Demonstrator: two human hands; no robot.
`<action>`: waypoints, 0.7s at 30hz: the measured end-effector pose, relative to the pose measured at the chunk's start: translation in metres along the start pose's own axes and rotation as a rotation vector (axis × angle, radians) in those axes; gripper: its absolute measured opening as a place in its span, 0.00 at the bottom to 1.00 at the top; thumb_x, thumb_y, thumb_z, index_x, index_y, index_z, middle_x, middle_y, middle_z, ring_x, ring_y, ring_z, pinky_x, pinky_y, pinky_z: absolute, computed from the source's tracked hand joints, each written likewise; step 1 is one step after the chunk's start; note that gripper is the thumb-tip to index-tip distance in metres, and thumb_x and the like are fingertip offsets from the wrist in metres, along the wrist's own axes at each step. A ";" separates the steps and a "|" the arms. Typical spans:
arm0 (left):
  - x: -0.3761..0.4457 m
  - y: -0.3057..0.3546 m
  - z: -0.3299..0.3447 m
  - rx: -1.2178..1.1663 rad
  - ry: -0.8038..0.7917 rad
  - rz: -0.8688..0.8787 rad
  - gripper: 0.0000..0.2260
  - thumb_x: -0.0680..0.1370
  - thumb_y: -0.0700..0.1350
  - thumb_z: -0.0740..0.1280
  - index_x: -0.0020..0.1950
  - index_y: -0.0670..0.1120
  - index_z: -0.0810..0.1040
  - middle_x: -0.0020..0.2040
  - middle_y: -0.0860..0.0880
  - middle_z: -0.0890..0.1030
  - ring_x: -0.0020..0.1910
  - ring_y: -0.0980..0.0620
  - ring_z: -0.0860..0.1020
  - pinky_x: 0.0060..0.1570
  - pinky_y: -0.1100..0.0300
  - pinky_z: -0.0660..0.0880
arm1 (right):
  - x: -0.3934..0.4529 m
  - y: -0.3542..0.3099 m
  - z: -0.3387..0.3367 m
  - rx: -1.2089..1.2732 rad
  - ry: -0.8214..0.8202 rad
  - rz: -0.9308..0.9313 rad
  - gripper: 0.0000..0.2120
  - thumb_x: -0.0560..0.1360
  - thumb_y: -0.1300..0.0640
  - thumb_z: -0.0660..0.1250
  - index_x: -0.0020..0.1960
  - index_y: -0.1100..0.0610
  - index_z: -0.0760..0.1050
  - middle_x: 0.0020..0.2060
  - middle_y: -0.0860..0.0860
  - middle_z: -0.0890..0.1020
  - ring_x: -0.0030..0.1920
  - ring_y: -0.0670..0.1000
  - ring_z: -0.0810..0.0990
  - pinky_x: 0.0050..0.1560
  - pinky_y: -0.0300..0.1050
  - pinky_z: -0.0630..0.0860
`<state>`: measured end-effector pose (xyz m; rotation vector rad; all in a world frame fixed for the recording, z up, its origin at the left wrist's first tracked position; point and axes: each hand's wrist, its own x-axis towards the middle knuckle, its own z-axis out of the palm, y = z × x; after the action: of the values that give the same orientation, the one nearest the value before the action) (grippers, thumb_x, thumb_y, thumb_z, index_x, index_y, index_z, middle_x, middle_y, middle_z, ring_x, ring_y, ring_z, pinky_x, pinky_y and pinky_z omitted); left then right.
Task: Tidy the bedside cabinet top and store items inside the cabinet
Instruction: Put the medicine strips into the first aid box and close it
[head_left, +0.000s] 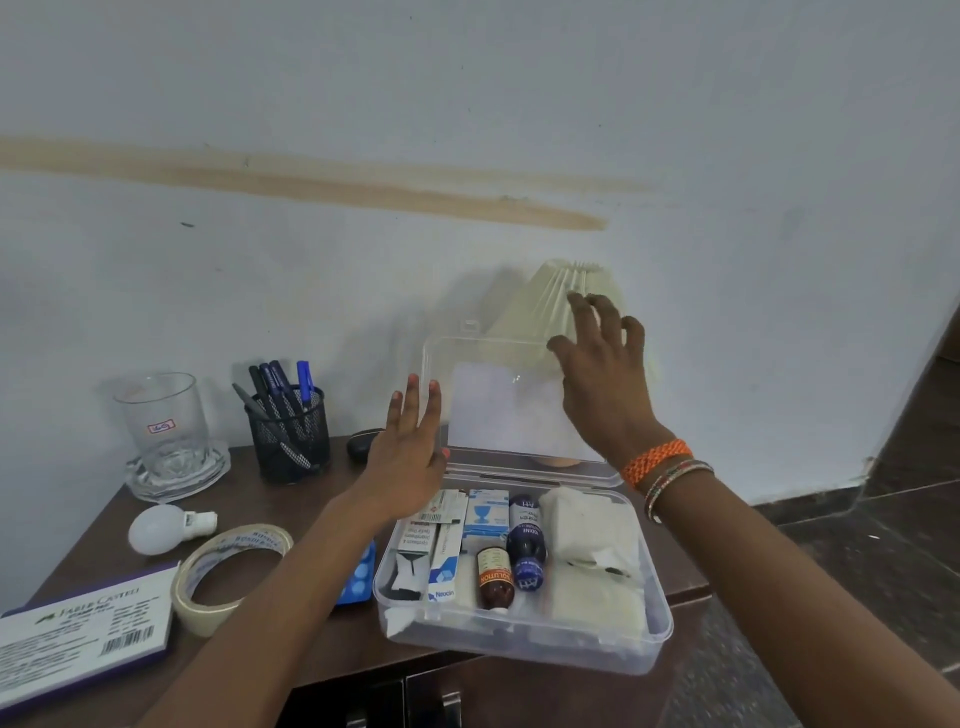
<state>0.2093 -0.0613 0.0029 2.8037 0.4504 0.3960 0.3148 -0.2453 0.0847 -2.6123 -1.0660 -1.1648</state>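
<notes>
A clear plastic box stands open on the dark wooden cabinet top, packed with medicine cartons, two small bottles and white gauze. Its clear lid stands upright at the back. My left hand is at the lid's left edge with straight fingers. My right hand is spread over the lid's upper right corner, fingers relaxed, holding nothing. Loose on the top lie a tape roll, a white bulb, a Faber-Castell box and a blue pill strip.
A mesh pen holder with several pens and a glass tumbler on a glass dish stand at the back left. A small black object lies behind my left hand. A pleated lampshade stands behind the lid. Cabinet door handles show below.
</notes>
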 end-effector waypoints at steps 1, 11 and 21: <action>0.002 0.000 0.000 0.020 0.000 -0.004 0.35 0.81 0.46 0.57 0.74 0.51 0.31 0.72 0.49 0.25 0.74 0.44 0.32 0.74 0.45 0.51 | -0.003 -0.005 0.002 -0.022 0.002 -0.017 0.17 0.62 0.72 0.66 0.49 0.60 0.78 0.71 0.64 0.65 0.72 0.65 0.61 0.65 0.62 0.61; -0.002 0.000 -0.004 0.005 0.119 0.026 0.31 0.81 0.46 0.58 0.77 0.54 0.41 0.76 0.49 0.31 0.75 0.44 0.34 0.73 0.44 0.47 | -0.020 -0.038 0.023 -0.003 -0.007 -0.087 0.20 0.58 0.70 0.72 0.47 0.56 0.77 0.69 0.64 0.69 0.72 0.65 0.64 0.65 0.64 0.63; -0.033 0.003 -0.034 -0.138 0.284 0.129 0.15 0.77 0.37 0.62 0.61 0.47 0.78 0.63 0.47 0.78 0.68 0.47 0.70 0.70 0.49 0.64 | -0.023 -0.053 0.006 0.088 -0.020 -0.051 0.16 0.63 0.67 0.70 0.49 0.56 0.79 0.68 0.61 0.70 0.71 0.62 0.64 0.67 0.63 0.55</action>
<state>0.1697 -0.0672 0.0277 2.6588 0.2868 0.8276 0.2746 -0.2162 0.0544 -2.5498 -1.1662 -1.0781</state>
